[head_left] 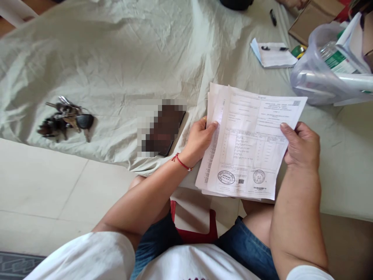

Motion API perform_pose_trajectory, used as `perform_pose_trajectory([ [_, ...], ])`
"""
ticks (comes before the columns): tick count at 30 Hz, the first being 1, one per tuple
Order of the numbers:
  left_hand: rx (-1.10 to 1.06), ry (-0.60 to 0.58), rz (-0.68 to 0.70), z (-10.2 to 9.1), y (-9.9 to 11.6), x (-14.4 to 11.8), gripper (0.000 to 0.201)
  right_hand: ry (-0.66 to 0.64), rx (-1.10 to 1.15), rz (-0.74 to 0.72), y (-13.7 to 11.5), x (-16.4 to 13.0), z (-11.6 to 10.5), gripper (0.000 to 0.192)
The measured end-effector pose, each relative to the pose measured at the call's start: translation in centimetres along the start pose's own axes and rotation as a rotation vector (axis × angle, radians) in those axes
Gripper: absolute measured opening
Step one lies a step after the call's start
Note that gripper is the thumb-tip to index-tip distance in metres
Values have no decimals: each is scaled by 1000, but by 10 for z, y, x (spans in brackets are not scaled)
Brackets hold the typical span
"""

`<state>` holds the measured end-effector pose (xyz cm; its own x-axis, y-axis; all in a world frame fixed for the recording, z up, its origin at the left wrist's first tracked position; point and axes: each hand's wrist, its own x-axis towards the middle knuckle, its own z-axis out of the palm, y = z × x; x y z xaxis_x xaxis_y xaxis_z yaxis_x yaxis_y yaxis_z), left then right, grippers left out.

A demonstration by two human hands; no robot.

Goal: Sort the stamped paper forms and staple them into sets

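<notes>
A small stack of printed sheets (pixel 250 144) is held up between my two hands over the front edge of the cloth-covered table. Its top page carries a form with tables and round ink stamps near the bottom. My left hand (pixel 201 136) grips the left edge, thumb on top and fingers hidden behind. At the right edge my right hand (pixel 301 142) pinches the sheets the same way. Left of my left hand lies a dark phone (pixel 166 128), partly blurred out. Farther left rests a bunch of keys (pixel 67 118) with a black-headed key.
A clear plastic bin (pixel 309 74) with papers and a bottle stands at the right. Near it are a notepad (pixel 276 58) with a pen on it, a black marker (pixel 273 17) and a cardboard box (pixel 314 17). Below the table edge shows a red stool (pixel 201 233).
</notes>
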<state>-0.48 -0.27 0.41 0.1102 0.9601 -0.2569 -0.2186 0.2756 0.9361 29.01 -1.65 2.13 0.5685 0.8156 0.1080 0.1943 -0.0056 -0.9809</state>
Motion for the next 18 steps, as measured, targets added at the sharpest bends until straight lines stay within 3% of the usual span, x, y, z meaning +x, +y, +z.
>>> perform_pose_trajectory([
  [10, -68, -33, 43, 3, -1, 0, 7, -175, -37, 186, -2, -15, 9, 63],
  [18, -7, -13, 31, 1, -5, 2, 14, -67, -90, 140, 14, -7, 8, 54],
])
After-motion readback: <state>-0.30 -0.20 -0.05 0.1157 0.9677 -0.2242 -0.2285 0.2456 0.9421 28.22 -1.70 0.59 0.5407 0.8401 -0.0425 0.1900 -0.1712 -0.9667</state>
